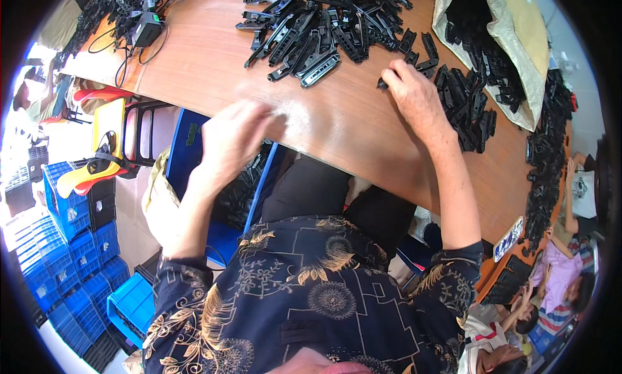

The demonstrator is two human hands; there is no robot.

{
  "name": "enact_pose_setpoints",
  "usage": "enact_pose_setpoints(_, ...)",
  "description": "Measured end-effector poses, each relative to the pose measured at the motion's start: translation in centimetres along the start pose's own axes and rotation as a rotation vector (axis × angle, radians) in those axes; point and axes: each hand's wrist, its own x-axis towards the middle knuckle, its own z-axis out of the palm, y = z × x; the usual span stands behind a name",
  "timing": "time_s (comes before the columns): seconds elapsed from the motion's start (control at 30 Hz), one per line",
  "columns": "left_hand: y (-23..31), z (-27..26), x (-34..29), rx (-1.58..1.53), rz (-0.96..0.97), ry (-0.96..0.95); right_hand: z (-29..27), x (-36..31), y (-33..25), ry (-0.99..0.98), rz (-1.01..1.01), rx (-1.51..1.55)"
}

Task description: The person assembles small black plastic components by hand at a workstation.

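Note:
My right hand is over the wooden table, its fingers closed around a small black plastic part; only the part's end shows past the fingertips. To its right lies a heap of short black plastic pieces. Ahead of both hands is a larger pile of long, narrow black plastic parts. My left hand is at the table's near edge, above a blue crate that contains more black parts. Motion smears its fingers, and nothing can be made out in them.
An open pale sack of black parts lies at the right. A black adapter box with cables sits far left. More black parts line the right edge. Stacked blue crates and a yellow chair stand left; other people sit right.

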Motion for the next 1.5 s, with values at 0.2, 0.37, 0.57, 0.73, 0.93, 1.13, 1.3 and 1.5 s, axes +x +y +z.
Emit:
enact_pose_setpoints(0.2,0.8,5.1,6.6,0.262,0.102,-0.038,-0.8,-4.4,-3.0,0.052,0.022,0.105)
enact_pose_setpoints(0.37,-0.1,6.3,7.8,0.478,0.228,-0.031,0.1,-6.2,-4.0,0.141,0.218,0.267)
enact_pose_setpoints(0.57,0.1,7.1,7.8,0.427,0.338,-0.073,1.1,-5.0,-4.9,0.149,0.440,0.122)
enact_pose_setpoints(0.73,0.2,8.0,6.6,-0.546,-0.255,-0.254,1.7,-6.4,-4.8,0.287,0.464,0.112)
enact_pose_setpoints(0.93,2.2,9.5,4.9,-1.787,-0.533,-0.523,-0.1,-6.6,-7.2,0.461,0.547,0.903)
enact_pose_setpoints(1.13,1.0,8.7,4.3,-1.920,-0.668,-0.578,-1.7,-5.3,-8.5,0.460,0.114,0.525)
enact_pose_setpoints(1.3,1.1,7.6,4.8,-1.784,-0.729,-0.686,-0.3,-5.3,-9.5,0.453,0.012,0.432)
enact_pose_setpoints(1.5,0.5,7.1,4.6,-1.639,-0.656,-0.758,0.4,-5.2,-10.6,0.441,0.033,0.497)
